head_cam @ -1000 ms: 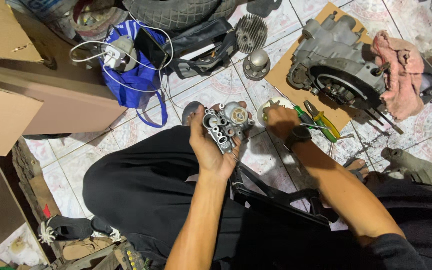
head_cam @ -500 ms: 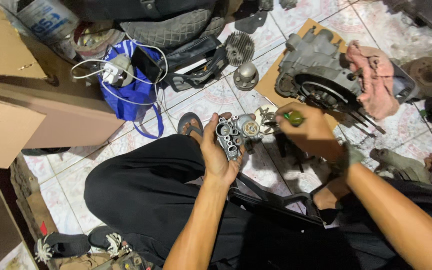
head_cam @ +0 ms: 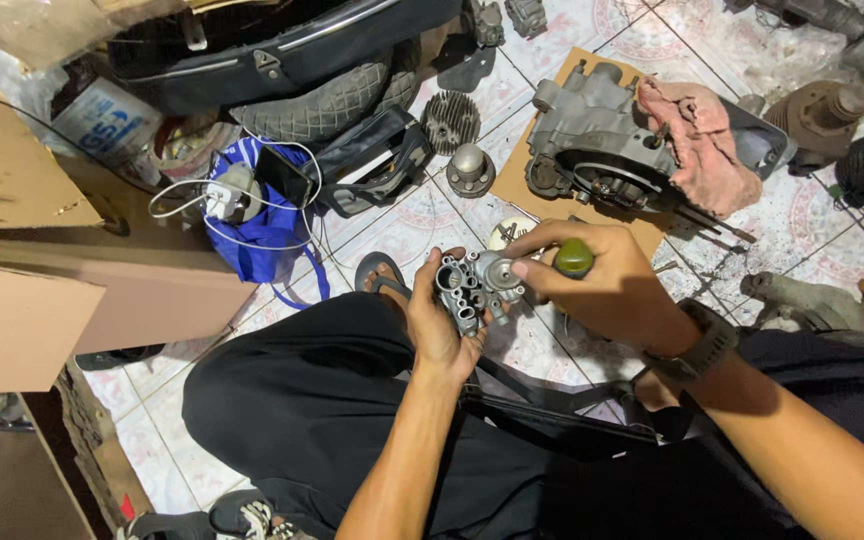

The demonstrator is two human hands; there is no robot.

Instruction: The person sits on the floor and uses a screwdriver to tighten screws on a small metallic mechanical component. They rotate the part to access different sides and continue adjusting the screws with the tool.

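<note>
Hands meet above the person's lap, over black trousers. The left hand (head_cam: 439, 325) holds a small grey metal part (head_cam: 474, 286), a cast piece with several round holes and short tubes; the fingers are closed around its lower side and the thumb rests on its left edge. The right hand (head_cam: 602, 285) is just beside it and touches the part from the right. Its fingers are closed around a screwdriver with a green handle (head_cam: 574, 259), and only the round end of the handle shows between thumb and forefinger; the blade is hidden. A dark watch (head_cam: 697, 345) sits on the right wrist.

The floor (head_cam: 402, 225) is of white tiles with a faded pattern. Beyond the hands, a brown cardboard sheet (head_cam: 512, 165) lies on it and carries a large grey engine case (head_cam: 597, 150), with a pink rag (head_cam: 702, 145) draped over its right side. Near the left edge of the sheet lie a finned round cylinder head (head_cam: 450, 120) and a domed metal piece (head_cam: 470, 166). Further left is a blue bag (head_cam: 267, 225) with white cables on it, next to a tyre (head_cam: 317, 105). Cardboard boxes (head_cam: 22, 260) fill the left side. A sandal (head_cam: 377, 272) is on the floor, just left of the metal part.
</note>
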